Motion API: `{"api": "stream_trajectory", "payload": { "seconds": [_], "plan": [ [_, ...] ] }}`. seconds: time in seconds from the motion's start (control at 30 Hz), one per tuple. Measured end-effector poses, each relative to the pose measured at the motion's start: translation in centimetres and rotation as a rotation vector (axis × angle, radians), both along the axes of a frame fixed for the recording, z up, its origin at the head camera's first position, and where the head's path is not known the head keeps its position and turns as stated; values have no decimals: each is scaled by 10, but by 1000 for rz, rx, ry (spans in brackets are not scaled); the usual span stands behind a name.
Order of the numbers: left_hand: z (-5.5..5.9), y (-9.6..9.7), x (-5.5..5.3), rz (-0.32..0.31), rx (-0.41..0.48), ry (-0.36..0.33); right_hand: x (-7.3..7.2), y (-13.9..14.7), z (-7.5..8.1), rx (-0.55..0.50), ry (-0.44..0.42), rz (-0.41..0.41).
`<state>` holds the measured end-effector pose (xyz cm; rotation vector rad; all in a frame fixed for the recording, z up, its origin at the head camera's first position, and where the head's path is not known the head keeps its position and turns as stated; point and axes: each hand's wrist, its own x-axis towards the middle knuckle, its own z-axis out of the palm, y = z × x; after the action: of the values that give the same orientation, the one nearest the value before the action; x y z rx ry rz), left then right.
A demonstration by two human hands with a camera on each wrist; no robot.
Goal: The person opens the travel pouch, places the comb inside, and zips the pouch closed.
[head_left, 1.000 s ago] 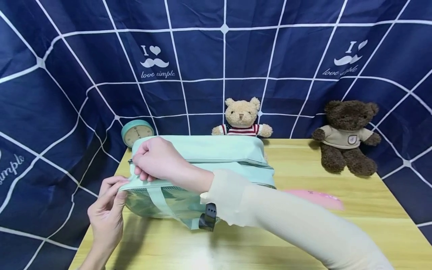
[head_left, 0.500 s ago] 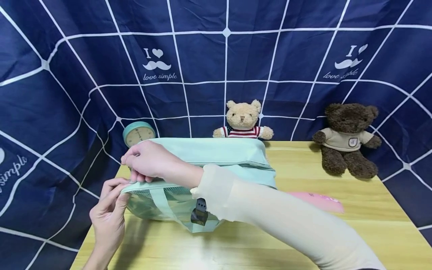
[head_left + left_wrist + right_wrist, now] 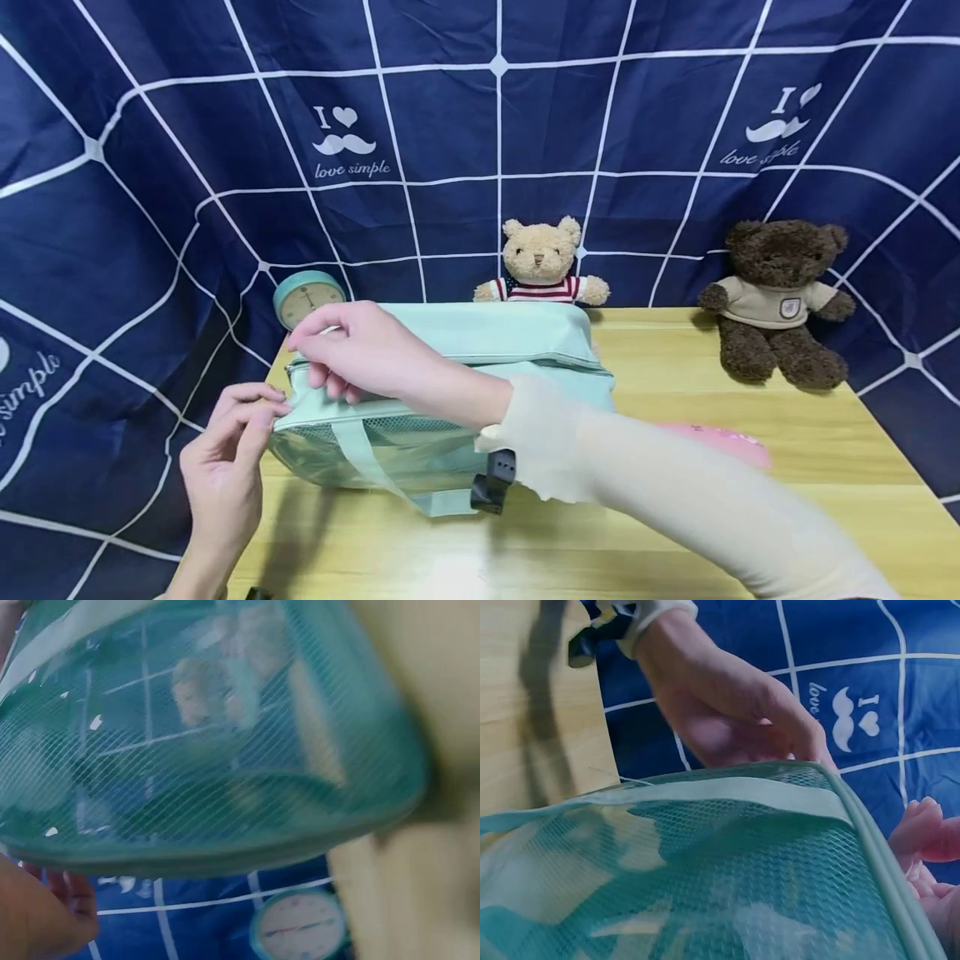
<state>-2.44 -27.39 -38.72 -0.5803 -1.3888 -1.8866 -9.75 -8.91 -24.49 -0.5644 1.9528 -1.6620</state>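
A mint-green bag (image 3: pixel 495 329) with a clear, mesh-lined front (image 3: pixel 225 757) stands on the table, a strap (image 3: pixel 360 454) across its front. Along its upper part runs a zipper (image 3: pixel 540 360). My right hand (image 3: pixel 367 350) reaches across the bag to its left end, thumb and index tips close together above the zipper's end. I cannot tell whether they pinch the zipper pull. In the right wrist view that hand (image 3: pixel 735 712) is partly hidden behind the bag's edge. My left hand (image 3: pixel 228 450) is at the bag's left front corner, fingers loosely bent, fingertips right at the edge.
Behind the bag stand a teal round clock (image 3: pixel 307 298) and a cream teddy bear (image 3: pixel 538 258) in a striped top. A brown teddy bear (image 3: pixel 783 304) sits at the back right. A flat pink object (image 3: pixel 723 443) lies right of the bag, partly behind my right sleeve.
My right hand went left along the bag's end, then came back right and slightly up. My left fingers, which pinched the bag's corner, have loosened and drawn slightly left.
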Motion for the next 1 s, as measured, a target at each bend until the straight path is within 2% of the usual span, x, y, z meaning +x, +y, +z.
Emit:
{"api": "stream_trajectory", "payload": {
  "seconds": [0.1, 0.2, 0.37, 0.43, 0.53, 0.6, 0.73, 0.8, 0.87, 1.0],
  "plan": [
    [11, -7, -5, -12, -57, -55, -2, 16, 3, -37, 8, 25],
    [20, -12, -9, -34, -74, -110, -4, 34, 6, -63, 22, 40],
    [32, -17, -11, -35, -148, -293, -4, 72, 8, -113, 10, 28],
    [36, -16, -11, -34, -198, -359, -1, 89, 10, -158, -7, 18],
    [41, -13, -11, -56, -284, -413, 8, 115, 14, -230, -27, -15],
    [44, -12, -10, -59, -337, -451, 14, 131, 14, -260, -12, -42],
    [48, -14, -13, -66, -432, -574, 21, 162, 6, -294, 28, -80],
    [48, -18, -16, -93, -482, -634, 22, 179, 0, -298, 42, -96],
    [48, -23, -18, -147, -524, -676, 22, 195, -5, -308, 62, -105],
    [46, -33, -25, -285, -589, -698, 19, 227, -17, -375, 105, -114]
  ]
}}
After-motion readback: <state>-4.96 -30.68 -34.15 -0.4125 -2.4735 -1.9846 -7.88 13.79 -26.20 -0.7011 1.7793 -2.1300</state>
